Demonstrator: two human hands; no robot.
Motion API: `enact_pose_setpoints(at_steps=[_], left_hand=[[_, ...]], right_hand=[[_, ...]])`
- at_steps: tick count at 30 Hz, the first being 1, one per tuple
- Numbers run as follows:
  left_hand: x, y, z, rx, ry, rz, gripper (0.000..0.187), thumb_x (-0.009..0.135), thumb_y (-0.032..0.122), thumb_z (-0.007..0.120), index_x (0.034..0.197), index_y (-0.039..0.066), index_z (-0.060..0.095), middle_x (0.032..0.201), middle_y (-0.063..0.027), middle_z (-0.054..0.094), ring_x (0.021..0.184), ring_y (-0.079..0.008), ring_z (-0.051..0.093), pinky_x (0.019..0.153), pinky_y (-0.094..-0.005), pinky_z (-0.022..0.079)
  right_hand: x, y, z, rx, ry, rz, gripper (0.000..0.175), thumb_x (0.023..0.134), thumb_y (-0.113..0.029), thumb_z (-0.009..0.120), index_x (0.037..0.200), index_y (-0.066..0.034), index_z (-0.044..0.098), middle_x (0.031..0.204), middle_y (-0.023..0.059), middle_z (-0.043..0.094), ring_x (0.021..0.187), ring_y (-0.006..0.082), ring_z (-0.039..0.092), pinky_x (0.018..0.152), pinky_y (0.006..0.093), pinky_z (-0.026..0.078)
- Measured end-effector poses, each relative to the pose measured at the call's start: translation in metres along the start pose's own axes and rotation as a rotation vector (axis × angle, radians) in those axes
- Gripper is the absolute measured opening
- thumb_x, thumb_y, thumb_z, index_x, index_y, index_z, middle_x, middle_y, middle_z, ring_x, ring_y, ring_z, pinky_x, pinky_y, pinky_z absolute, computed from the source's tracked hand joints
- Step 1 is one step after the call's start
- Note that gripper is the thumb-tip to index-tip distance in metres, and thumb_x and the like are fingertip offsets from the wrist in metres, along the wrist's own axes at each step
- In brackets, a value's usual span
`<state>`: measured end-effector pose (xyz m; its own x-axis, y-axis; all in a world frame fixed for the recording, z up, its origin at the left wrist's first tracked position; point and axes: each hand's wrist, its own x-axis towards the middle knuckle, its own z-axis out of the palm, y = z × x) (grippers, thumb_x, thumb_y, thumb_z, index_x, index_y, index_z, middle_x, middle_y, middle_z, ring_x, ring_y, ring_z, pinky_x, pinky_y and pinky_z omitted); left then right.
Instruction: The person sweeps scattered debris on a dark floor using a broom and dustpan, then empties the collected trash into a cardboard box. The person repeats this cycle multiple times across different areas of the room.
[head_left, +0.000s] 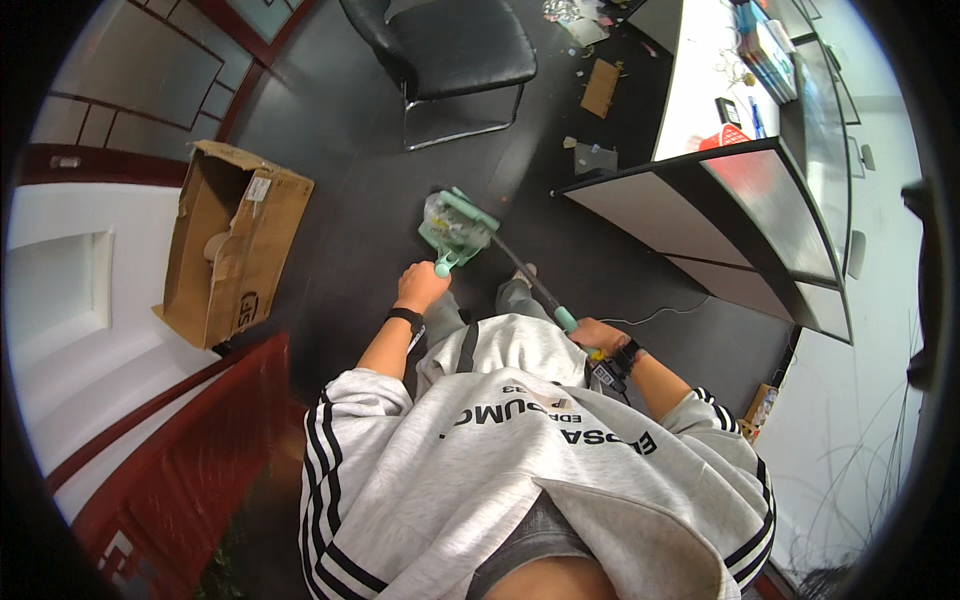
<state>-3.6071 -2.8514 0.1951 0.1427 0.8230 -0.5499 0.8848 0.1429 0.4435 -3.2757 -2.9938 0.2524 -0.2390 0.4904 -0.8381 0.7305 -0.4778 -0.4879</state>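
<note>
My left hand (424, 286) is closed around the green handle of a dustpan (459, 234), held in front of my legs above the dark floor. Clear plastic and small litter lie in the pan. In my right hand (598, 335) is the green grip of a broom (529, 271) with a grey shaft. The shaft slants up and left to the green broom head, which lies at the dustpan's far edge. Whether the broom head touches the pan or the floor cannot be told.
An open cardboard box (259, 247) stands at the left by the wall. A black chair (461, 49) is ahead. A desk (675, 247) stands at the right, with cardboard (601, 88) and scattered litter on the floor beside it. A cable (656, 313) runs along the floor.
</note>
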Motion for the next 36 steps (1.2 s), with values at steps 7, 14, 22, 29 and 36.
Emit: enact_pose_setpoints(at_steps=[7,14,22,29,36], left_hand=[[-0.009,-0.017,0.0,-0.032,-0.028,0.114,0.04,0.076,0.041,0.065,0.081,0.002,0.068,0.078,-0.0217,0.065,0.079,-0.0408,0.062,0.072,-0.0478,0.049],[-0.032,-0.017,-0.011,0.105,-0.143,0.292,0.041,0.077,0.043,0.062,0.082,0.002,0.067,0.079,-0.0218,0.065,0.078,-0.0423,0.061,0.072,-0.049,0.049],[-0.041,0.068,0.019,0.308,-0.224,0.712,0.045,0.076,0.043,0.065,0.067,-0.001,0.061,0.068,-0.0231,0.061,0.069,-0.0422,0.06,0.063,-0.0489,0.048],[-0.107,0.214,0.114,0.469,-0.317,0.923,0.044,0.076,0.043,0.065,0.069,-0.001,0.061,0.069,-0.0224,0.062,0.07,-0.0429,0.06,0.062,-0.0483,0.047],[-0.202,0.4,0.234,0.479,-0.406,1.029,0.038,0.077,0.036,0.067,0.073,-0.001,0.062,0.07,-0.0224,0.062,0.073,-0.0423,0.06,0.063,-0.047,0.047]], right_hand=[[-0.07,-0.029,0.037,0.618,0.066,0.448,0.009,0.075,-0.013,0.057,0.074,-0.0036,0.056,0.062,0.0016,0.055,0.045,0.0083,0.048,0.04,0.0252,0.038],[-0.138,-0.029,0.132,0.947,0.229,0.473,0.008,0.069,-0.006,0.057,0.074,-0.0029,0.052,0.059,0.0026,0.051,0.045,0.011,0.047,0.041,0.0266,0.037],[-0.2,0.003,0.245,1.383,0.487,0.401,0.009,0.068,-0.004,0.057,0.075,-0.0011,0.052,0.059,0.0038,0.053,0.044,0.011,0.048,0.039,0.0256,0.037],[-0.28,0.07,0.327,1.746,0.693,0.416,0.009,0.069,-0.005,0.058,0.075,-0.0001,0.053,0.058,0.0039,0.054,0.043,0.0099,0.049,0.036,0.0257,0.038],[-0.372,0.159,0.349,1.97,0.844,0.377,0.011,0.07,-0.006,0.059,0.076,0.0015,0.053,0.059,0.0048,0.055,0.043,0.0116,0.052,0.038,0.0275,0.04]])
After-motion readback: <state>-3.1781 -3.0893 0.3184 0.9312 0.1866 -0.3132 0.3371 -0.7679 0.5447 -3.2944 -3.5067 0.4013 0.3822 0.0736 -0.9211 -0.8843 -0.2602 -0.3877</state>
